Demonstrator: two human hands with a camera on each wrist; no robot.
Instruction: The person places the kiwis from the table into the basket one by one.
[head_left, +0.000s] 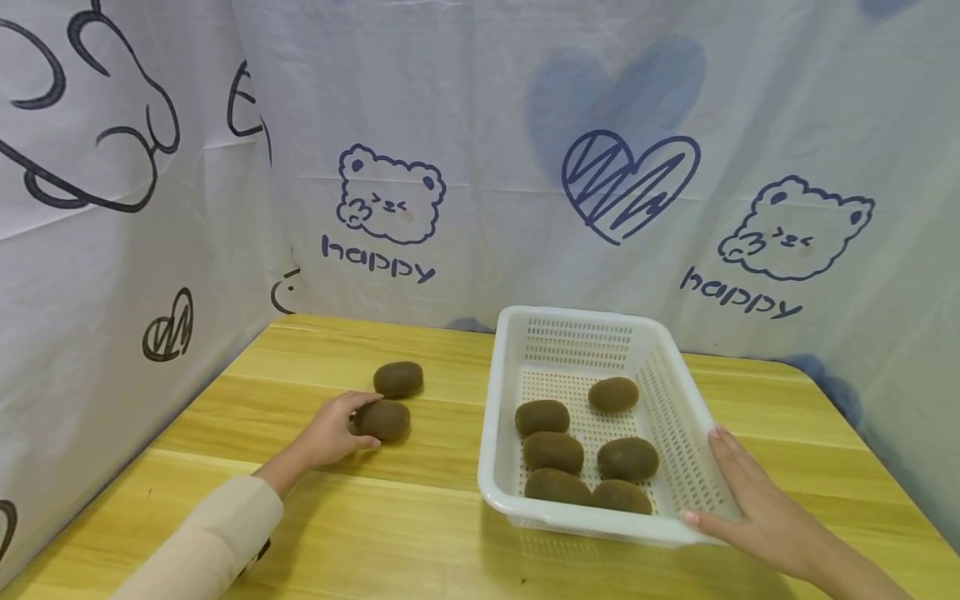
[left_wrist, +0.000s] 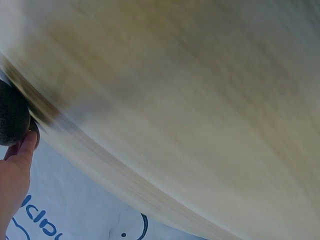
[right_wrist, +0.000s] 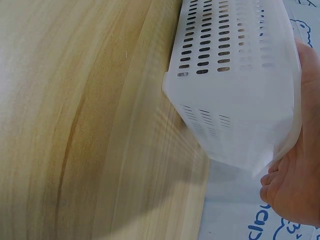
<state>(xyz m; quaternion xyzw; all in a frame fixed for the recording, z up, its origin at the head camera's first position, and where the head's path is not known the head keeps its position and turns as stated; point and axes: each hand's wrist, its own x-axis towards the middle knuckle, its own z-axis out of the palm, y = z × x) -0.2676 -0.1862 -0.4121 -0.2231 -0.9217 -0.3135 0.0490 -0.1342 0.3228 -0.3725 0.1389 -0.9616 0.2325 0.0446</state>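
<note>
My left hand [head_left: 330, 431] holds a brown kiwi [head_left: 388, 422] on the table, thumb on the near side and fingers on the far side. Just behind it lies a second kiwi [head_left: 399, 379]. At the left edge of the left wrist view, fingers [left_wrist: 26, 146] show beside a dark kiwi [left_wrist: 12, 116]. With my right hand [head_left: 768, 510] I grip the right rim of a white perforated plastic basket [head_left: 585, 520], near its front corner. Several kiwis [head_left: 553, 452] lie inside. In the right wrist view, curled fingers [right_wrist: 270, 186] sit under the basket's rim.
A yellow wood-grain table [head_left: 390, 533] carries everything. White cloth [head_left: 480, 150] with printed bears, hearts and "happy" lettering hangs behind the table and along its left side. The basket stands right of the two loose kiwis.
</note>
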